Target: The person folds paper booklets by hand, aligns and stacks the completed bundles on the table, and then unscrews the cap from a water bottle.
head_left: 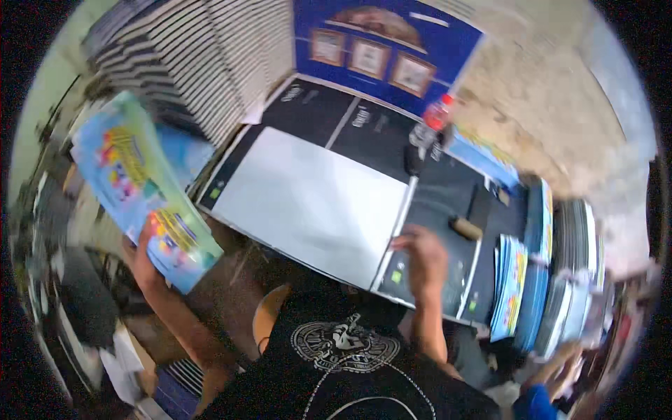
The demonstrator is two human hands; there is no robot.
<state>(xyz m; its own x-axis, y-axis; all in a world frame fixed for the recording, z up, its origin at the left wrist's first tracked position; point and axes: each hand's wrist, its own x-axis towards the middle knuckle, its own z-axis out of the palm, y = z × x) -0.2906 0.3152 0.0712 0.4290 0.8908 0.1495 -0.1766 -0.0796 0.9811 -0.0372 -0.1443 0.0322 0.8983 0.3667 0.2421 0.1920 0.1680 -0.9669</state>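
My left hand (143, 241) is closed round the lower edge of a bendy printed sheet (133, 154) in light blue, green and yellow, held up left of the table. Part of this hand is behind the sheet, and whether it is one sheet or more I cannot tell. A large blank white sheet (308, 203) lies on the dark table top (308, 108). By its right edge is my right hand (425, 259), fingers pointing left and blurred. Whether they touch or pinch the white sheet's edge is unclear.
Tall striped stacks (224, 63) rise at the far left. A blue panel (392, 42) stands behind the table. Farther right are a red-and-clear bottle (437, 115), a small tan block (465, 227) and stacked booklets (509, 287). Another person's hand (560, 367) shows at lower right.
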